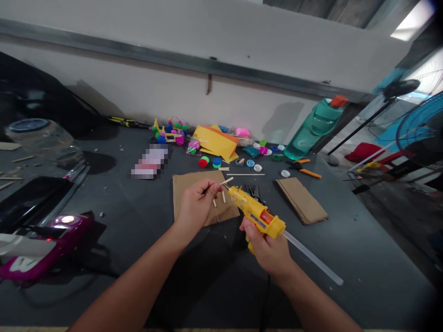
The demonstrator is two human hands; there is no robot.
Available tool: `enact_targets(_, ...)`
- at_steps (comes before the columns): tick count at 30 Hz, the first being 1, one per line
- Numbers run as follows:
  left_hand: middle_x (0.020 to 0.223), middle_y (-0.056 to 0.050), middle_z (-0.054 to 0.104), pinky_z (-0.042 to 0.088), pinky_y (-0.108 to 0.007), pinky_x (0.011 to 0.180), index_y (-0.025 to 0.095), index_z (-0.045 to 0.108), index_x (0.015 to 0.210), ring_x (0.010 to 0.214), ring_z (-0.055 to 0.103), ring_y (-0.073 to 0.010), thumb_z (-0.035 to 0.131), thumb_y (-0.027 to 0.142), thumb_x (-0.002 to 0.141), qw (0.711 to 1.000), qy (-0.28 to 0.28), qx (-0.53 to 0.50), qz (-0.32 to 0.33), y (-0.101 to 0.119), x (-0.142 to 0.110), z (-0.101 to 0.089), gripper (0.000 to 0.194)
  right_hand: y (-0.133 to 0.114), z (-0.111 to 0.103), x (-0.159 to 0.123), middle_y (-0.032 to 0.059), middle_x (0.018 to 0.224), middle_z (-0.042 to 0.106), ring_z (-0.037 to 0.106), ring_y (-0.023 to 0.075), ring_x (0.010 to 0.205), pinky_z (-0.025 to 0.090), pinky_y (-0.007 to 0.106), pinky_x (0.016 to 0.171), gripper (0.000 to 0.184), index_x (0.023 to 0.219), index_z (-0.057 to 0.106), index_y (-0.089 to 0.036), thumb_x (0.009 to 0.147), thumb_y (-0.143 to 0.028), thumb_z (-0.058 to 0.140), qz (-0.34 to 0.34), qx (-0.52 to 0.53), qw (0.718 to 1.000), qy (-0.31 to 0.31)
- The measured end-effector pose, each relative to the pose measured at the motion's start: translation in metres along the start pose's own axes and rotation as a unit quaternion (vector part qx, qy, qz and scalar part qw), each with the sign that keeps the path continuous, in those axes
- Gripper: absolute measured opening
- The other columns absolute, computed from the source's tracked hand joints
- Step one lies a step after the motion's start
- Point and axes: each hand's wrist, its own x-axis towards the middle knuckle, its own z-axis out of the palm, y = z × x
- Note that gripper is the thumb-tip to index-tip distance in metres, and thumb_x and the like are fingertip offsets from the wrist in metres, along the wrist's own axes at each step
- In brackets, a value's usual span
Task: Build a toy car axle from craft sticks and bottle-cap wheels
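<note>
My right hand (265, 244) is wrapped round a yellow hot glue gun (258, 212), a long clear glue stick (313, 258) jutting from its back end. Between the fingertips of my left hand (199, 203) is a small wooden stick (226, 181), its free end pointing right. The gun's nozzle is right at this stick; whether they touch I cannot tell. Beneath my left hand lies a square of brown cardboard (187, 180) with a few short stick pieces (224, 197) on it. Dark tools (255, 190) lie partly hidden behind the gun.
Bottle caps (203, 162), a yellow envelope (216, 142) and colourful small items (169, 131) line the back. A green bottle (311, 131), orange-handled pliers (306, 170) and folded cardboard (302, 200) stand or lie to the right. A purple device (62, 244) and clear jar (41, 138) are left.
</note>
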Motion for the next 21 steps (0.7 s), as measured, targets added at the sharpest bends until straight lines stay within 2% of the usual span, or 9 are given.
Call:
enact_targets(8,0.063,0.0,0.057,0.033,-0.021,0.045,0.018,0.064,0.077,0.052,0.047,-0.0095,0.051,0.033,0.086,1.0,-0.002,0.011,-0.014,0.0044,-0.0003,-0.0011,0.022,-0.0035,-0.0054,0.0052,0.0027,0.06,0.059,0.057,0.0141,0.054,0.045,0.025,0.049,0.031,0.07,0.059,-0.018,0.087,-0.037,0.043,0.0,0.008,1.0,-0.013)
enact_targets(13,0.062,0.001,0.056,0.033,-0.021,0.045,0.018,0.063,0.075,0.053,0.046,-0.0096,0.05,0.032,0.086,1.0,0.0,0.012,-0.009,0.004,-0.0005,-0.0014,0.022,-0.0026,-0.0041,0.0054,0.0022,0.06,0.058,0.051,0.0111,0.048,0.041,0.022,0.041,0.03,0.071,0.06,-0.017,0.087,-0.038,0.045,0.013,0.032,0.999,0.005)
enact_targets(18,0.062,0.0,0.056,0.032,-0.021,0.044,0.018,0.063,0.076,0.053,0.046,-0.0098,0.051,0.033,0.085,1.0,0.001,0.013,-0.009,0.003,-0.0006,-0.0012,0.021,-0.0013,-0.003,0.0052,0.0012,0.057,0.055,0.053,0.0118,0.049,0.039,0.02,0.038,0.031,0.07,0.059,-0.017,0.087,-0.04,0.046,0.017,0.053,0.998,0.009)
enact_targets(21,0.062,0.0,0.056,0.032,-0.021,0.044,0.018,0.063,0.074,0.053,0.046,-0.0099,0.052,0.032,0.085,1.0,0.004,0.008,-0.011,0.0036,-0.0005,-0.0011,0.02,-0.0011,-0.0037,0.0047,0.0019,0.058,0.057,0.056,0.0131,0.053,0.042,0.021,0.041,0.032,0.07,0.058,-0.017,0.088,-0.04,0.046,0.012,0.047,0.999,0.01)
